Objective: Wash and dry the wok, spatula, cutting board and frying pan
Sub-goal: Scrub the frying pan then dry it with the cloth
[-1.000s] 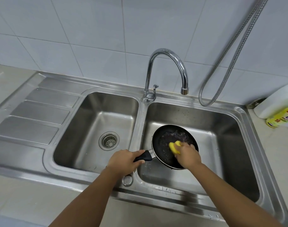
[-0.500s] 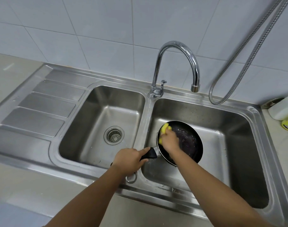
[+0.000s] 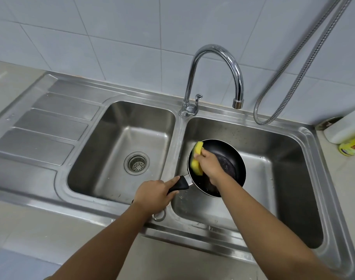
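A small black frying pan (image 3: 231, 158) is held tilted above the right sink basin (image 3: 273, 178). My left hand (image 3: 154, 194) grips its black handle (image 3: 179, 185) over the divider between the basins. My right hand (image 3: 210, 164) presses a yellow sponge (image 3: 198, 158) against the pan's inner left wall. A metal hanging ring (image 3: 159, 216) at the handle's end shows below my left hand. No wok, spatula or cutting board is in view.
A curved chrome tap (image 3: 219, 57) arches over the right basin, no water running. The left basin (image 3: 122, 150) has a drain strainer (image 3: 136, 163). A ribbed drainboard (image 3: 43, 126) lies left. A metal hose (image 3: 294, 81) hangs right; a white and yellow bottle (image 3: 348, 136) lies on the counter.
My right hand has moved the sponge from the pan's middle up to its left inner wall. My left hand keeps its hold on the handle. The camera has shifted closer.
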